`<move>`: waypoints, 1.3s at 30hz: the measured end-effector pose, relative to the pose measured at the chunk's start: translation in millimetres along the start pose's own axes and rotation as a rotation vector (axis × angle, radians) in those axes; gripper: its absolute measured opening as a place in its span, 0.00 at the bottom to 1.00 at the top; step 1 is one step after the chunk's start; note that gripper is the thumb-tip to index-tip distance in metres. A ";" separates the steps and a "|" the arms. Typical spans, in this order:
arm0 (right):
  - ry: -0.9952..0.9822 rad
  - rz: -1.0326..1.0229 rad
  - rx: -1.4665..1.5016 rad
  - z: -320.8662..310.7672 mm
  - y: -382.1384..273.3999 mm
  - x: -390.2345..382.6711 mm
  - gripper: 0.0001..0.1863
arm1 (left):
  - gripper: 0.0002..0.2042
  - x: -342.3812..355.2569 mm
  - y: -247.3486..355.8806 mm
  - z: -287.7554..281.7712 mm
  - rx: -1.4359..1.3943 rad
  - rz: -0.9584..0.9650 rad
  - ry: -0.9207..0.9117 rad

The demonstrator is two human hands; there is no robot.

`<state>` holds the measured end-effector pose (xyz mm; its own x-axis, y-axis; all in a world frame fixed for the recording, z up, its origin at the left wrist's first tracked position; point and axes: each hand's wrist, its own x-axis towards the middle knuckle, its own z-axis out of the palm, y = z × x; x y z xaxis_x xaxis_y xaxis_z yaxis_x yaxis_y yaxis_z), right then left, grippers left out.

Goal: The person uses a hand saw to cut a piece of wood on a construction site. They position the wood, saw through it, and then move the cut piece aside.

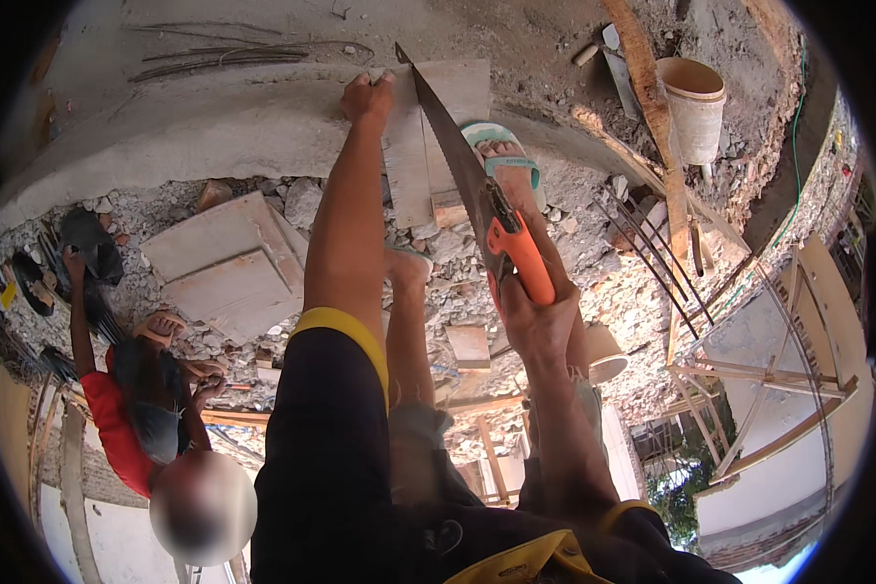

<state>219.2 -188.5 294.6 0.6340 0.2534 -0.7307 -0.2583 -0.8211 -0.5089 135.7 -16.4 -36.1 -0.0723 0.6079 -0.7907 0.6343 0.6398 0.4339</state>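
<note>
The right hand (535, 321) is wrapped tight around the orange handle of a handsaw (462, 170), whose long toothed blade runs up and away to a point at the far edge of a pale wooden board (428, 146). The board lies flat on a grey concrete ledge (214, 127), with rubble just below the ledge. The left hand (368, 97) is closed over the board's far left corner, fingers curled on the edge and pressing it down. A foot in a teal sandal (501, 156) rests just to the right of the blade, on or at the board's right side; which of the two cannot be told.

The blade sits between that hand and that foot, near both. As I judge it, a slip or a jump out of the cut could throw the teeth against the toes, which the open sandal leaves bare, or toward the left fingers. The board is held only by hand and foot, so it could shift or pinch the blade and make it buck. The loose rubble below the ledge looks like poor footing.

Well to the left of the board a person in a red shirt (117, 428) crouches by a stack of flat slabs (229, 263). A white bucket (696, 107) stands far right of the board, beside a leaning plank (652, 107).
</note>
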 end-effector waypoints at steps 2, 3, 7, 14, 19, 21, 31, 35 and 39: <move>0.125 -0.074 -0.102 5.5 -7.9 -20.3 0.12 | 0.28 -2.9 4.8 -3.7 0.122 0.069 -0.003; 0.144 -0.081 -0.128 7.8 -7.1 -25.9 0.12 | 0.27 -4.5 5.6 -5.0 0.141 0.071 -0.029; -0.101 -0.003 -0.098 19.7 4.5 34.3 0.08 | 0.25 -3.7 2.8 -3.4 0.124 0.107 0.048; -0.007 -0.063 -0.044 -5.1 16.1 -20.1 0.20 | 0.29 1.0 -8.9 -0.9 0.124 0.061 0.016; -0.068 0.003 -0.077 21.0 11.2 26.1 0.09 | 0.29 3.7 -4.0 -5.4 0.096 0.024 0.029; -0.013 0.028 0.031 -5.0 16.1 -11.7 0.12 | 0.28 3.8 -2.8 -3.7 0.049 -0.035 -0.081; 0.077 0.143 0.080 -43.0 6.5 -39.5 0.19 | 0.23 3.8 -15.5 6.2 0.218 0.094 0.151; -0.148 -0.044 -0.051 -41.7 3.7 -24.1 0.16 | 0.22 4.5 -6.8 2.3 0.209 0.064 0.074; -0.030 0.018 0.109 -33.2 7.2 -12.3 0.16 | 0.21 -4.0 4.9 -1.2 0.168 0.064 0.115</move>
<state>233.8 -214.6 315.0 0.6067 0.2557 -0.7527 -0.3486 -0.7654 -0.5410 138.1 -15.1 -30.3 -0.1085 0.7007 -0.7051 0.7591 0.5164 0.3964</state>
